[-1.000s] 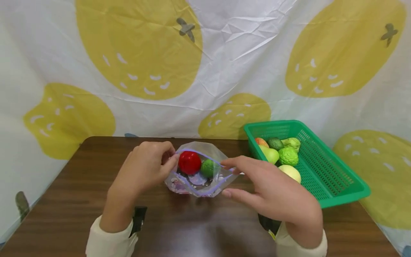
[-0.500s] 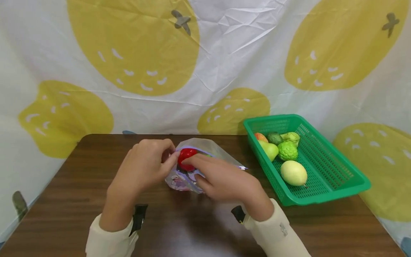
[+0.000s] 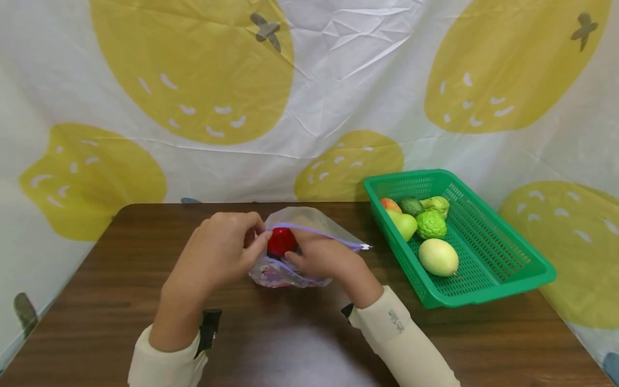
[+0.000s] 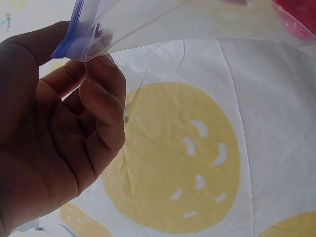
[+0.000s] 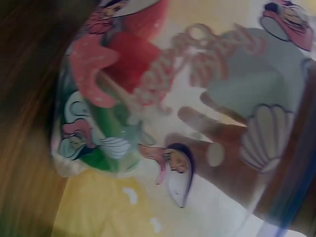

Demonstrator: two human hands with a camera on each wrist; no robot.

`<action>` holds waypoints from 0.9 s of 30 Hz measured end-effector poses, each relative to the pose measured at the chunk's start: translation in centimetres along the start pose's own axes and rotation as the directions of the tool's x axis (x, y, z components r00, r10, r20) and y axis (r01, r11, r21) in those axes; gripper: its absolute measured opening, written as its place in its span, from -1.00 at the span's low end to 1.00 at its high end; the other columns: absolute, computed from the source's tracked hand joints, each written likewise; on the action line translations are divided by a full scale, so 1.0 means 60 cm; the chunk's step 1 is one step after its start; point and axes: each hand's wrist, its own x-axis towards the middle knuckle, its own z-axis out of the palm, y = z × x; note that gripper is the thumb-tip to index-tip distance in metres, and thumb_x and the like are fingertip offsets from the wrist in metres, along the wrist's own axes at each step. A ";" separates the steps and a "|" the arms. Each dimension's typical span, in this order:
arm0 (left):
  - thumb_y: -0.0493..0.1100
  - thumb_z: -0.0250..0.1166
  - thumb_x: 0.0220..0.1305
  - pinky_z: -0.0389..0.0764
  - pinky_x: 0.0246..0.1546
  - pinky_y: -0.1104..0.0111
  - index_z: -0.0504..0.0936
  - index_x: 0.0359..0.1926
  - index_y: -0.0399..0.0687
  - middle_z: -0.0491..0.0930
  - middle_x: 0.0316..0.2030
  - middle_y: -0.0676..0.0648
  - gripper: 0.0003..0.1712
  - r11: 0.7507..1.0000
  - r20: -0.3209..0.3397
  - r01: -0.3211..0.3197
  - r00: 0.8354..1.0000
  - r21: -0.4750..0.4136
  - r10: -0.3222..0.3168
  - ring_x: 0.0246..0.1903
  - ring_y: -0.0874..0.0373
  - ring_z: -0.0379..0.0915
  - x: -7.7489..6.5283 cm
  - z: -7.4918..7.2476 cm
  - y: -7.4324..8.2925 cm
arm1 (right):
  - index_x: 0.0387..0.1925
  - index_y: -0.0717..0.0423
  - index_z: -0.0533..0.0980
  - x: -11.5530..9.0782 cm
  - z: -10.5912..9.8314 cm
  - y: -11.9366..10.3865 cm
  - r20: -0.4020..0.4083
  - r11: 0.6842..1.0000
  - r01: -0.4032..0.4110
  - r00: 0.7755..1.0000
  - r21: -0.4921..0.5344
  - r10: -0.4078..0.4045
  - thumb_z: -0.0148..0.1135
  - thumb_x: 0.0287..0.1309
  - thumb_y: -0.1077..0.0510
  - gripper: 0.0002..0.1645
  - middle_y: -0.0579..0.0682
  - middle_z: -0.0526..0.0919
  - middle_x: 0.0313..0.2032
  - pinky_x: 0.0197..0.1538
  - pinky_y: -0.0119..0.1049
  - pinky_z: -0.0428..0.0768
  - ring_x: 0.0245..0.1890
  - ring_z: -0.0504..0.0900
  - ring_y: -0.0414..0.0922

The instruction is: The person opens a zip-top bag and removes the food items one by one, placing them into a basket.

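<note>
left grip [image 3: 220,244] pinches the bag [image 3: 276,275]; right grip [image 3: 321,253] extends inside.

The person's left forearm wore a plain cream fabric sleeve [image 3: 164,361] with a creased cuff; a flat black wrist-worn piece [image 3: 209,328] showed at its inner edge. The bare right hand [image 3: 323,255] emerged from a matching cream fabric sleeve [image 3: 411,344] marked with small grey lettering [image 3: 396,321], too blurred to read. A small black corner [image 3: 346,311] showed beside that cuff.
</note>
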 end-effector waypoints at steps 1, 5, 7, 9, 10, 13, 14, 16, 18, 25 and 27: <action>-0.14 0.34 0.19 0.36 -0.71 0.32 0.70 -0.42 -0.12 0.48 -0.71 0.00 -0.86 1.000 0.003 0.002 1.000 -0.001 -0.002 -0.70 0.16 0.31 0.000 0.001 0.000 | 0.17 0.31 0.35 0.003 0.002 0.003 -0.015 1.000 0.006 1.000 -0.016 -0.006 0.22 0.27 0.16 -0.48 0.20 0.62 -0.02 0.10 -0.08 0.60 -0.05 0.58 -0.01; -0.14 0.34 0.19 0.36 -0.71 0.33 0.70 -0.42 -0.11 0.48 -0.70 0.01 -0.86 1.000 0.010 -0.001 1.000 -0.004 0.001 -0.70 0.17 0.31 0.001 0.003 0.002 | 0.12 0.23 0.42 0.015 0.010 0.014 -0.109 0.993 0.054 0.992 -0.104 -0.065 0.33 0.12 0.17 -0.46 0.11 0.62 -0.02 0.07 -0.12 0.60 -0.05 0.54 -0.04; -0.13 0.34 0.19 0.37 -0.71 0.33 0.70 -0.42 -0.10 0.48 -0.69 0.02 -0.86 1.000 0.012 -0.005 1.000 -0.007 0.005 -0.69 0.17 0.32 0.001 0.004 0.004 | 0.07 0.13 0.48 0.023 0.014 0.020 -0.175 0.984 0.073 0.979 -0.165 -0.102 0.41 0.00 0.17 -0.45 0.03 0.65 -0.05 0.03 -0.17 0.62 -0.08 0.54 -0.09; -0.13 0.34 0.19 0.37 -0.70 0.32 0.70 -0.42 -0.09 0.48 -0.69 0.03 -0.86 1.000 0.009 -0.012 1.000 -0.009 0.012 -0.68 0.17 0.33 0.001 0.005 0.005 | 0.01 0.00 0.53 0.030 0.017 0.024 -0.228 0.975 0.060 0.967 -0.213 -0.109 0.49 -0.14 0.15 -0.43 -0.06 0.69 -0.10 -0.03 -0.21 0.65 -0.13 0.55 -0.15; -0.13 0.34 0.19 0.37 -0.70 0.32 0.70 -0.43 -0.08 0.48 -0.69 0.03 -0.87 1.000 0.008 -0.014 1.000 -0.009 0.014 -0.67 0.17 0.33 0.001 0.005 0.005 | 0.00 -0.05 0.54 0.033 0.019 0.026 -0.244 0.972 0.043 0.965 -0.229 -0.100 0.53 -0.21 0.14 -0.39 -0.10 0.70 -0.11 -0.03 -0.22 0.65 -0.14 0.56 -0.17; -0.13 0.34 0.19 0.38 -0.69 0.32 0.69 -0.43 -0.06 0.48 -0.68 0.04 -0.88 1.000 0.009 -0.020 1.000 -0.011 0.020 -0.67 0.17 0.33 0.001 0.006 0.006 | -0.02 -0.21 0.55 0.035 0.024 0.030 -0.255 0.972 -0.018 0.966 -0.233 -0.044 0.61 -0.37 0.11 -0.29 -0.17 0.71 -0.11 -0.05 -0.22 0.67 -0.16 0.55 -0.20; -0.14 0.34 0.19 0.38 -0.69 0.32 0.69 -0.44 -0.06 0.48 -0.69 0.04 -0.88 1.000 0.012 -0.023 1.000 -0.010 0.023 -0.67 0.18 0.33 0.000 0.006 0.006 | -0.02 -0.25 0.55 0.035 0.025 0.031 -0.255 0.972 -0.045 0.967 -0.231 -0.016 0.63 -0.40 0.09 -0.26 -0.18 0.70 -0.11 -0.06 -0.22 0.67 -0.16 0.54 -0.21; -0.14 0.34 0.19 0.38 -0.69 0.33 0.69 -0.44 -0.06 0.48 -0.69 0.05 -0.88 1.000 0.018 -0.026 1.000 -0.012 0.026 -0.67 0.18 0.33 0.000 0.007 0.006 | -0.02 -0.32 0.55 0.033 0.029 0.032 -0.260 0.972 -0.086 0.965 -0.220 0.027 0.65 -0.44 0.08 -0.22 -0.21 0.69 -0.10 -0.08 -0.22 0.68 -0.17 0.54 -0.22; -0.15 0.34 0.19 0.38 -0.68 0.33 0.69 -0.44 -0.06 0.48 -0.68 0.05 -0.89 0.999 0.024 -0.030 0.999 -0.014 0.030 -0.66 0.18 0.33 0.000 0.008 0.006 | -0.01 -0.37 0.55 0.030 0.032 0.032 -0.274 0.969 -0.124 0.960 -0.215 0.062 0.64 -0.42 0.12 -0.22 -0.24 0.69 -0.09 -0.08 -0.22 0.68 -0.18 0.55 -0.22; -0.16 0.33 0.19 0.40 -0.67 0.31 0.67 -0.45 -0.05 0.49 -0.68 0.05 -0.89 0.999 0.021 -0.050 0.999 -0.016 0.050 -0.65 0.17 0.35 0.000 0.009 0.006 | -0.04 -0.55 0.58 0.032 0.039 0.037 -0.364 0.958 -0.173 0.928 -0.227 0.081 0.21 0.27 0.18 -0.55 -0.36 0.70 -0.05 -0.09 -0.25 0.69 -0.15 0.63 -0.27; -0.17 0.33 0.19 0.40 -0.66 0.31 0.67 -0.46 -0.05 0.49 -0.68 0.05 -0.89 0.999 0.021 -0.051 0.998 -0.015 0.051 -0.65 0.17 0.35 0.000 0.009 0.006 | -0.04 -0.60 0.58 0.035 0.041 0.039 -0.376 0.956 -0.176 0.923 -0.233 0.078 0.09 0.37 0.14 -0.57 -0.39 0.70 -0.05 -0.11 -0.26 0.69 -0.14 0.64 -0.29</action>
